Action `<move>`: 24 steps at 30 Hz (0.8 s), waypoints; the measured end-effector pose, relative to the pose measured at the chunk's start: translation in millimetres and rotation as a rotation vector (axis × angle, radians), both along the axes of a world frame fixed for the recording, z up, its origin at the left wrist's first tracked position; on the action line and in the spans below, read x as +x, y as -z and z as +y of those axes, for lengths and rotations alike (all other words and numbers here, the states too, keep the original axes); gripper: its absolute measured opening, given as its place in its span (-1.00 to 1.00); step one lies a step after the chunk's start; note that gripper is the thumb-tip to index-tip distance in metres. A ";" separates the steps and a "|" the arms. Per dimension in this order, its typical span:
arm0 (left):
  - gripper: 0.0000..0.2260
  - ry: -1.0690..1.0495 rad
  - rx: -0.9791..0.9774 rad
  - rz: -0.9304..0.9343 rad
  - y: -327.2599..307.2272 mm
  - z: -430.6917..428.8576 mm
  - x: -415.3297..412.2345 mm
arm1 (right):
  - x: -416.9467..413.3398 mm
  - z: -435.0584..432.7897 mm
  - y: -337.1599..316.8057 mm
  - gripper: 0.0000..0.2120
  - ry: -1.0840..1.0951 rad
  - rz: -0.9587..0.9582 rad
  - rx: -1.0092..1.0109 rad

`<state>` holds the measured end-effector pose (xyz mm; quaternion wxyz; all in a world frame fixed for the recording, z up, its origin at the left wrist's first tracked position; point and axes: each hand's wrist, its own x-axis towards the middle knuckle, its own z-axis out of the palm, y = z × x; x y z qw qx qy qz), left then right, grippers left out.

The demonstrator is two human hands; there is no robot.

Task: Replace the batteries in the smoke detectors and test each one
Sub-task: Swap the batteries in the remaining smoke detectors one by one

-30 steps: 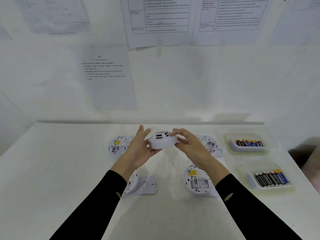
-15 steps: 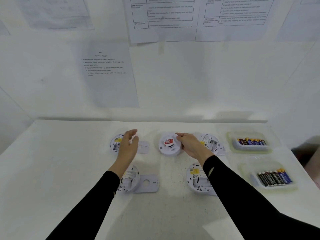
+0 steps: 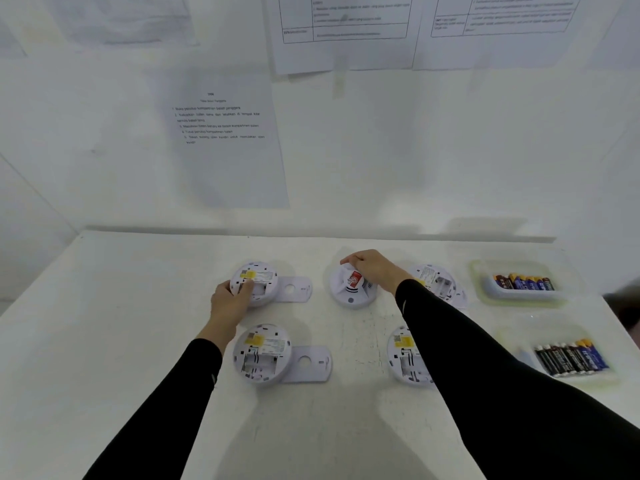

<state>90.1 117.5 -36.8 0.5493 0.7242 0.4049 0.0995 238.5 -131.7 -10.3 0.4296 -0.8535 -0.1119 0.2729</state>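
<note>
Now, on my screen the white worktop (image 3: 121, 341) carries five smoke detectors. Furthest left, the left hand (image 3: 230, 303) has its fingers curled round the near-left rim of the far-left detector (image 3: 263, 278), gripping it. That unit lies back-up, with its yellow label and battery bay showing, and a flat mounting plate (image 3: 294, 289) touches its right side. Nearer to me, the near-left detector (image 3: 261, 355) also lies back-up with its bay uncovered and a second plate (image 3: 310, 363) against its right side. I cannot tell whether either bay holds cells. Further right, the middle detector (image 3: 349, 292) sits face-up on the worktop with a red label on top. The right hand (image 3: 372, 270) is curled over its far side, holding it. Beyond that sleeve I make out the far-right detector (image 3: 436, 280) and the near-right detector (image 3: 401, 355), both back-up and partly hidden by the forearm. At the right edge, the far tray (image 3: 479, 282) holds a row of batteries (image 3: 524, 283), and the near tray (image 3: 519, 358) holds more cells (image 3: 569, 358) side by side.
</note>
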 end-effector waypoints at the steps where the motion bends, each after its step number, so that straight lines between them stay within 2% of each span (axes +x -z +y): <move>1: -0.66 0.023 0.007 0.006 3.0 2.4 -0.9 | 1.7 1.1 0.9 -0.66 0.002 -0.013 -0.006; 5: -0.66 0.052 0.025 0.014 3.2 9.9 -3.5 | 5.0 6.8 7.2 -0.66 0.046 -0.060 0.013; 9: -0.67 0.008 -0.028 0.014 4.9 17.6 -1.6 | -6.4 31.7 3.6 -0.68 0.074 -0.386 0.007; 11: -0.70 -0.014 -0.076 0.011 5.9 21.0 -0.5 | -20.7 52.6 -0.5 -0.72 -0.109 -0.536 -0.033; 13: -0.75 -0.024 -0.128 0.000 3.1 21.2 -0.9 | -37.6 71.2 -1.3 -0.73 -0.386 -0.576 -0.153; 15: -0.78 -0.028 -0.180 -0.025 1.6 21.2 -2.2 | -48.4 81.1 2.2 -0.61 -0.585 -0.569 -0.323; 16: -0.78 -0.030 -0.203 -0.040 0.3 21.2 -3.3 | -50.2 83.0 5.7 -0.55 -0.616 -0.563 -0.375; 21: -0.70 -0.005 -0.408 -0.158 -13.4 16.5 -14.7 | -54.2 76.1 13.3 -0.49 -0.559 -0.598 -0.372; 24: -0.73 0.040 -0.498 -0.258 -28.7 4.5 -19.9 | -57.3 60.5 9.1 -0.47 -0.490 -0.660 -0.280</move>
